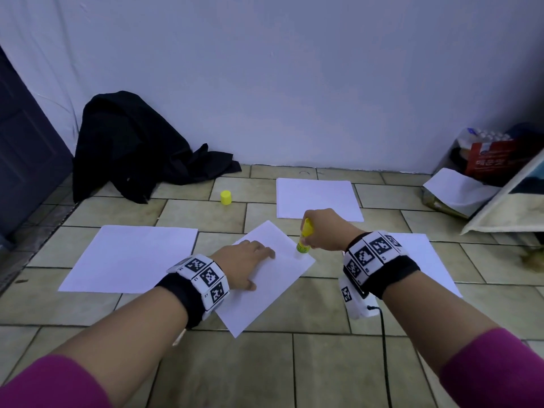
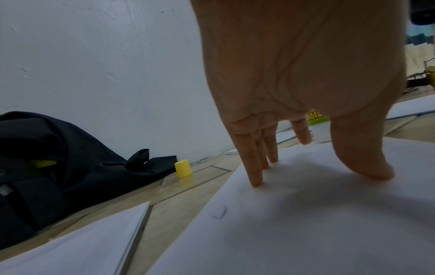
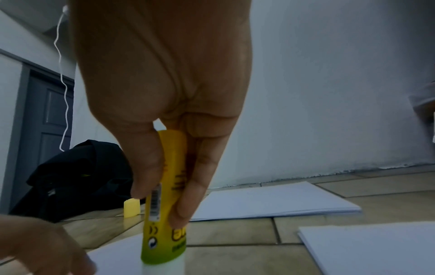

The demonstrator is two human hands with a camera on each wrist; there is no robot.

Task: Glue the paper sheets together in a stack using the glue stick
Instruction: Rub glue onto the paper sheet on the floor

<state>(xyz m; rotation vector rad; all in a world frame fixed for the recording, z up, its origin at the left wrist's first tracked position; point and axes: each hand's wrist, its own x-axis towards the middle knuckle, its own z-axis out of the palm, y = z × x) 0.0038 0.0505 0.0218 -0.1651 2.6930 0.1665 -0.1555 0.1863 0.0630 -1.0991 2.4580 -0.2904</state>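
Gluing the tilted paper sheet under my hands

Thin matte sheet on glossy tile: my left hand lies flat, fingers straight, pinning it; my right hand grips the smooth yellow glue stick, tip down near its far corner; I'd stroke lightly outward; its cap stands beyond

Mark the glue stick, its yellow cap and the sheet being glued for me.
glue stick (image 3: 164, 214): right wrist view, on its yellow barrel.
yellow cap (image 1: 226, 197): head view, on its side wall.
sheet being glued (image 1: 273, 290): head view, on its bare middle.
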